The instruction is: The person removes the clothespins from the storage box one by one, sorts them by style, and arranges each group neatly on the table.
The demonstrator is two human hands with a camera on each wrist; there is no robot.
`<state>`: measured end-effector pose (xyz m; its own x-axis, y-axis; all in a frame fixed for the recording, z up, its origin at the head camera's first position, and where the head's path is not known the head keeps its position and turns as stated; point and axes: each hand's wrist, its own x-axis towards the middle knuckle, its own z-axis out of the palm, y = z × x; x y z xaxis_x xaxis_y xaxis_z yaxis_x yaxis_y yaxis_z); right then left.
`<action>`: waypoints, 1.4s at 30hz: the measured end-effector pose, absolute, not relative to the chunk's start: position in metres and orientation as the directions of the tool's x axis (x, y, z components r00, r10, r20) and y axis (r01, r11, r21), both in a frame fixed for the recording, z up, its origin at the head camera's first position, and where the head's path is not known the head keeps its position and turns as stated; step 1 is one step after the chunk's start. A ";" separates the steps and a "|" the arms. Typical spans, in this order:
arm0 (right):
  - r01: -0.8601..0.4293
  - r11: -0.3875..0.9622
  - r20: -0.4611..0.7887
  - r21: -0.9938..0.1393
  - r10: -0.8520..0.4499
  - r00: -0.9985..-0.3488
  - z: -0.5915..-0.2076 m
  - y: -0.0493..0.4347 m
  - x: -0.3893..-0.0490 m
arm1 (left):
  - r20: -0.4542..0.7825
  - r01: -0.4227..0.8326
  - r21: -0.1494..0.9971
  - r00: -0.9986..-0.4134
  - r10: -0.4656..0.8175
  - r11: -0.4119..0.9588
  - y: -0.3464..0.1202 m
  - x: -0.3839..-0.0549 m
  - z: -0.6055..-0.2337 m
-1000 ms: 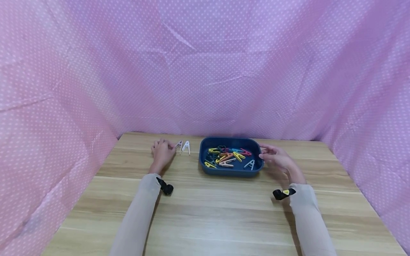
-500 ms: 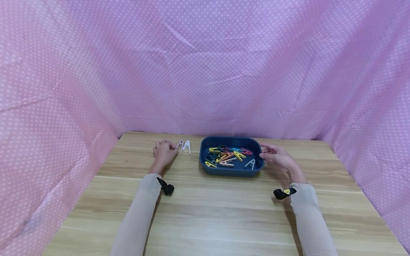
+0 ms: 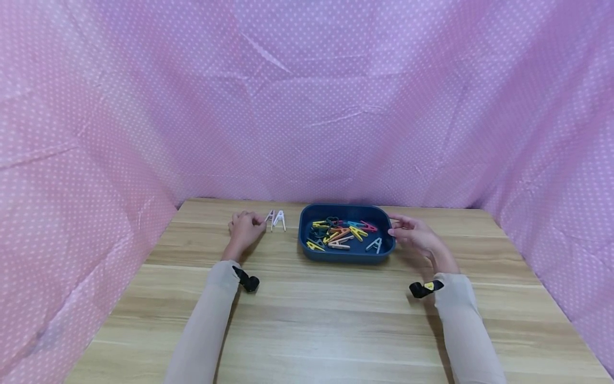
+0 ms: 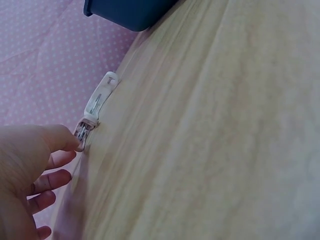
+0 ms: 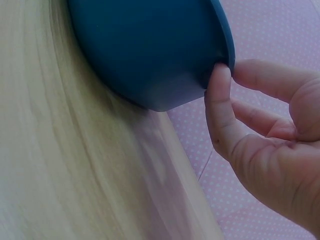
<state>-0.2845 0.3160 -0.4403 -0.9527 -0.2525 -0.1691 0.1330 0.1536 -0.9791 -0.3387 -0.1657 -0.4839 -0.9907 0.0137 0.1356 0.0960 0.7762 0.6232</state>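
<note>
My left hand (image 3: pixel 245 229) is at the back left of the table, where thumb and forefinger pinch the near leg of a pale pinkish clothespin (image 4: pixel 81 134). Beside that one a white clothespin (image 3: pixel 280 220) stands on its spread legs, the two close together. The other left fingers are loosely bent. A dark blue plastic box (image 3: pixel 346 258) sits right of the pair, holding several coloured clothespins (image 3: pixel 338 234). At its right end my right hand (image 3: pixel 418 239) grips the rim between thumb and fingers, seen closely in the right wrist view. The left fingertips' exact contact is partly hidden.
The wooden table (image 3: pixel 316 325) ends just behind the box and the standing clothespins. A pink dotted curtain (image 3: pixel 307 106) hangs behind and on both sides. Each wrist wears a black strap (image 3: pixel 248 280).
My left hand has shifted slightly right, bringing the pinkish clothespin closer to the white one. The right hand has kept its hold on the box.
</note>
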 end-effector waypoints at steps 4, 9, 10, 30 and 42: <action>0.132 0.147 -0.167 -0.980 -0.257 -0.952 -0.440 0.316 -0.284 | 0.133 0.104 0.626 -0.991 0.026 0.773 -0.167 -0.339 -0.483; 0.122 0.167 -0.161 -0.978 -0.246 -0.956 -0.441 0.317 -0.285 | 0.143 0.110 0.630 -0.989 0.025 0.769 -0.167 -0.340 -0.483; 0.120 0.170 -0.160 -0.978 -0.245 -0.956 -0.441 0.317 -0.285 | 0.145 0.111 0.628 -0.989 0.024 0.770 -0.167 -0.340 -0.483; 0.133 0.162 -0.170 -0.978 -0.239 -0.956 -0.442 0.317 -0.286 | 0.145 0.104 0.617 -0.989 0.017 0.780 -0.169 -0.338 -0.482; 0.125 0.157 -0.162 -0.980 -0.247 -0.956 -0.443 0.318 -0.286 | 0.134 0.111 0.616 -0.990 0.035 0.780 -0.170 -0.335 -0.479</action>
